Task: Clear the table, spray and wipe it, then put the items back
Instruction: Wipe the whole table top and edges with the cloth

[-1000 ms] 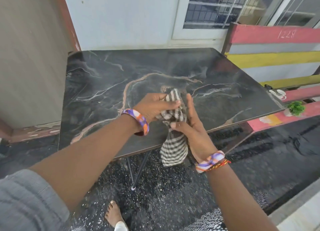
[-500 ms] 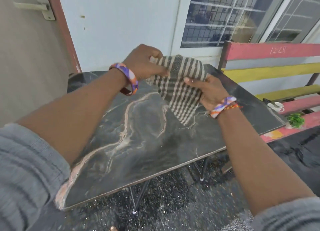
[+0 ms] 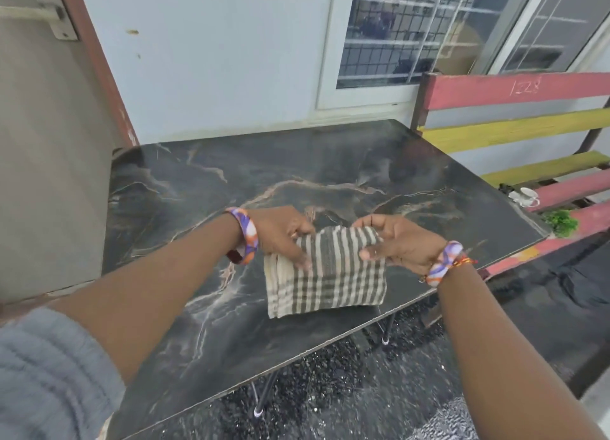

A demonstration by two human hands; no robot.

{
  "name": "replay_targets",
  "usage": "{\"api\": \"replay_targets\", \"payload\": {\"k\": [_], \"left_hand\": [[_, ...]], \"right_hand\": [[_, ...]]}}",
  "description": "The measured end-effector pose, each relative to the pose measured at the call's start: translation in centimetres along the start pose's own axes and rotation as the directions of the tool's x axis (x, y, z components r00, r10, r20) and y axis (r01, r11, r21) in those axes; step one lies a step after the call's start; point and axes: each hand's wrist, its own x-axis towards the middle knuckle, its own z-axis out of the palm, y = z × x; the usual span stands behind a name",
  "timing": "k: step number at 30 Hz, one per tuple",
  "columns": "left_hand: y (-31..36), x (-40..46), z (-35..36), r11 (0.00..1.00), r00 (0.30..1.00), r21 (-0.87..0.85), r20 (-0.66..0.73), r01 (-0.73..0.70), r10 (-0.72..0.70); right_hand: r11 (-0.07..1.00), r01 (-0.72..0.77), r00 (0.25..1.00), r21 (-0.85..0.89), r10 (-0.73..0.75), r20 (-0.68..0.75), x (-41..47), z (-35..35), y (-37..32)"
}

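Folded cloth point(image 3: 326, 271) is pinched at its far edge by left hand point(image 3: 280, 235) at ten o'clock and right hand point(image 3: 401, 241) at two o'clock; long axis runs three-to-nine on table point(image 3: 198, 182).

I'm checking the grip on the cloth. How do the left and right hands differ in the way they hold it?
The left hand lies over the striped cloth's left top corner, fingers reaching onto it; the right hand pinches the right top corner from the side. The left comes from above, the right from beside. Both hold the folded cloth on the table.
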Motion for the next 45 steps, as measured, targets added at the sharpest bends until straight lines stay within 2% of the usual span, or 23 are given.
{"api": "replay_targets", "payload": {"k": [2,4,5,6,7,8,10,12,17,20,23,25,27,29,30,32,35,37,39,41,42,43,45], "left_hand": [[-0.9,1.2,0.4,0.997,0.978,-0.073,-0.206,0.027,-0.041],[-1.6,2.1,0.2,0.981,0.898,-0.188,-0.419,0.055,-0.131],[-2.3,2.2,-0.1,0.965,0.865,-0.255,-0.466,0.067,-0.184],[-3.3,2.2,-0.4,0.954,0.842,-0.289,-0.492,0.085,-0.224],[-4.4,1.9,-0.6,0.951,0.825,-0.285,-0.505,0.116,-0.252],[-5.6,1.6,-0.7,0.954,0.807,-0.258,-0.524,0.152,-0.270],[-8.4,0.6,-0.6,0.946,0.754,-0.231,-0.573,0.229,-0.322],[-11.4,-1.0,-0.6,0.915,0.656,-0.262,-0.639,0.307,-0.403],[-18.3,-6.1,-1.0,0.760,0.286,-0.428,-0.745,0.489,-0.603],[-21.6,-8.9,-1.0,0.633,0.161,-0.555,-0.670,0.541,-0.725],[-24.7,-10.7,-0.4,0.565,0.153,-0.654,-0.576,0.503,-0.803],[-26.8,-11.6,-0.5,0.558,0.168,-0.697,-0.548,0.449,-0.820],[-28.1,-12.2,-0.8,0.545,0.207,-0.760,-0.504,0.355,-0.838],[-29.4,-12.4,-1.3,0.495,0.267,-0.838,-0.435,0.230,-0.860],[-30.1,-12.6,-1.5,0.443,0.312,-0.881,-0.379,0.165,-0.871],[-31.7,-13.0,-2.2,0.341,0.381,-0.935,-0.283,0.093,-0.880],[-33.1,-12.9,-2.8,0.337,0.416,-0.936,-0.269,0.100,-0.869],[-33.4,-12.0,-3.5,0.367,0.450,-0.927,-0.298,0.072,-0.842],[-33.2,-10.8,-4.2,0.428,0.449,-0.898,-0.343,0.101,-0.825],[-32.8,-9.3,-5.0,0.503,0.448,-0.854,-0.400,0.136,-0.800],[-32.6,-8.5,-5.4,0.541,0.444,-0.824,-0.428,0.165,-0.787],[-32.1,-7.7,-5.6,0.576,0.436,-0.787,-0.449,0.219,-0.780],[-32.3,-6.4,-5.9,0.621,0.406,-0.723,-0.491,0.303,-0.770]], "right_hand": [[0.998,-0.054,0.951,-0.013,0.047,-0.306,1.1,0.3,0.4],[0.989,-0.092,0.767,-0.112,-0.001,-0.642,2.1,1.2,0.8],[0.938,-0.182,0.672,-0.296,-0.101,-0.734,2.4,1.8,1.2],[0.833,-0.264,0.646,-0.487,-0.223,-0.730,2.6,2.8,1.8],[0.724,-0.291,0.670,-0.625,-0.312,-0.674,2.8,4.1,2.4],[0.644,-0.303,0.730,-0.702,-0.317,-0.606,3.0,5.6,3.2],[0.522,-0.343,0.849,-0.781,-0.184,-0.496,3.7,8.3,5.0],[0.415,-0.409,0.878,-0.813,-0.064,-0.475,5.0,9.8,6.3],[0.402,-0.543,0.795,-0.737,-0.036,-0.605,10.5,9.9,4.9],[0.406,-0.487,0.834,-0.773,-0.046,-0.550,14.9,11.3,2.7],[0.298,-0.266,0.945,-0.917,-0.105,-0.309,18.4,15.1,0.8],[0.215,0.040,0.983,-0.976,-0.186,0.000,19.5,20.3,0.1],[0.173,0.376,0.912,-0.910,-0.244,0.331,19.4,26.0,-0.2],[0.127,0.605,0.782,-0.786,-0.280,0.556,19.5,30.0,-0.3],[0.118,0.665,0.733,-0.737,-0.291,0.615,20.2,31.0,-0.7],[0.122,0.706,0.698,-0.698,-0.289,0.655,23.3,31.2,-1.8],[0.158,0.605,0.776,-0.781,-0.335,0.533,29.7,28.8,-4.1],[0.236,0.378,0.888,-0.895,-0.365,0.279,34.7,26.6,-5.6],[0.311,0.014,0.928,-0.950,-0.358,-0.104,38.6,23.9,-6.6],[0.401,-0.373,0.839,-0.836,-0.238,-0.489,41.4,21.3,-7.0],[0.448,-0.492,0.775,-0.746,-0.164,-0.610,42.6,20.2,-7.0],[0.484,-0.551,0.731,-0.679,-0.111,-0.673,43.3,19.3,-7.0],[0.546,-0.538,0.721,-0.642,-0.097,-0.687,44.7,18.9,-7.3]]}}
